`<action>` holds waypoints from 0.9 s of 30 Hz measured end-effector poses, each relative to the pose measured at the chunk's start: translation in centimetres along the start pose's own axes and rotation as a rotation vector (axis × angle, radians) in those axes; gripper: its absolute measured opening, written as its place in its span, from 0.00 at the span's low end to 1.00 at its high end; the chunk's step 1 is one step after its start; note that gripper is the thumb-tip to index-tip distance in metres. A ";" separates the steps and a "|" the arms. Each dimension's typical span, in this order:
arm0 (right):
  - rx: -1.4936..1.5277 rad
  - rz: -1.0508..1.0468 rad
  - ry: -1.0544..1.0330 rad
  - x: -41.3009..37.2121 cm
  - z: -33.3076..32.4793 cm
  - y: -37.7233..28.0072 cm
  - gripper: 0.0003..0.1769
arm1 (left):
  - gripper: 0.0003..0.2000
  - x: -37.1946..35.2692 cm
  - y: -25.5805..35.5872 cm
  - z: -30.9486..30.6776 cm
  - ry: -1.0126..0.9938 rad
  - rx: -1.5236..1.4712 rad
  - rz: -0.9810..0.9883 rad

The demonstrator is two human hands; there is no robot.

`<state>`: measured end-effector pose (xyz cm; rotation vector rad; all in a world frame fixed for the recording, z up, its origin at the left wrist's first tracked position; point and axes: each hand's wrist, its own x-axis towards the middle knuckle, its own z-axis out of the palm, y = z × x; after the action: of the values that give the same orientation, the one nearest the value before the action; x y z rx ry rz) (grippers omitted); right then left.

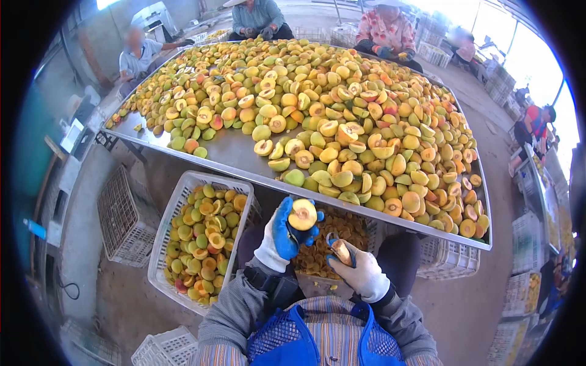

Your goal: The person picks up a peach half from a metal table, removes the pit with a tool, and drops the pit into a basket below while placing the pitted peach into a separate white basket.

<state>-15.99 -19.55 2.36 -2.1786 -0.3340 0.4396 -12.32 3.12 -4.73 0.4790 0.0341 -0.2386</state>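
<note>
Nearest me, the wearer's two forearms reach forward over a blue mesh vest, the hands apart. The left hand (pixel 281 236), in a white knit glove with blue rubbery coating, is closed around one round yellow fruit half (pixel 302 215), its smooth cut face up and brown at the centre. The right hand (pixel 364 276), gloved too and lower, grips one tool with a wooden handle and curved metal tip (pixel 342 252). Just beyond, between the knees, one bin (pixel 321 285) holds brown, rough-looking pieces, too many to count. To the left, one white lattice plastic crate (pixel 160 238) holds dozens of green-and-orange halves. Farther on, one shiny metal table (pixel 235 146) carries hundreds more, heaped up. Three people (pixel 256 23) sit along its far side.
</note>
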 end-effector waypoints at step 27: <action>-0.183 -0.011 0.061 0.8 3.4 3.9 0.25 | 0.29 -2.5 -6.6 6.6 0.253 0.607 0.288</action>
<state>-16.41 -19.12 -2.86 -2.3615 -0.3651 0.3469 -16.41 -5.09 -1.62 1.1067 0.1406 0.1048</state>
